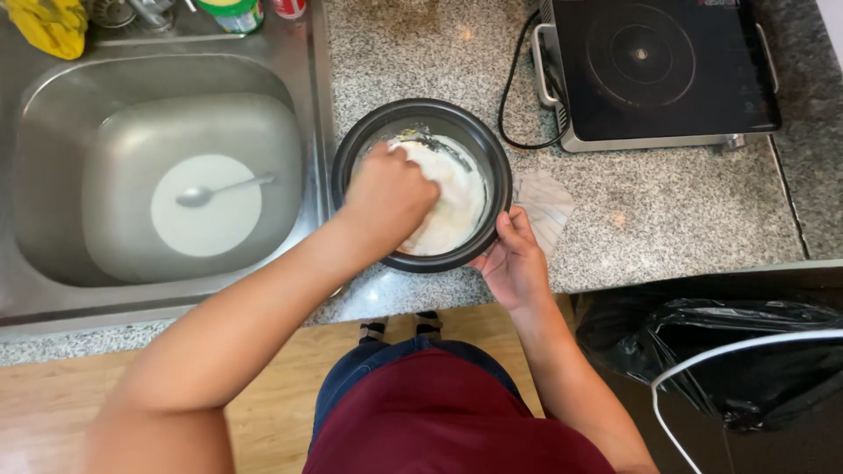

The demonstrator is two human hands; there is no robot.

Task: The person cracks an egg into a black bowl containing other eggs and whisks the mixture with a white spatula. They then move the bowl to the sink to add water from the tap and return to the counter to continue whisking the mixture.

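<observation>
On the desk (667, 211), left hand (386, 197) is clenching inside the milky-water pot (421, 118); right hand (514, 263) is grasping the pot's rim.

We see a dark grey pot (421, 118) holding milky white water, on a speckled grey granite table (667, 211). Beside it sit a steel-grey sink (53, 175) and a black cooktop (659, 61).

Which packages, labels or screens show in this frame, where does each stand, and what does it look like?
Green-lidded container: top edge behind the sink, round, green rim with a yellowish label, cut off by the frame.
Red can: right of that container, red and white, mostly out of view.
Induction cooktop: top right on the counter, flat black glass with a ring mark; no lit screen visible.
</observation>
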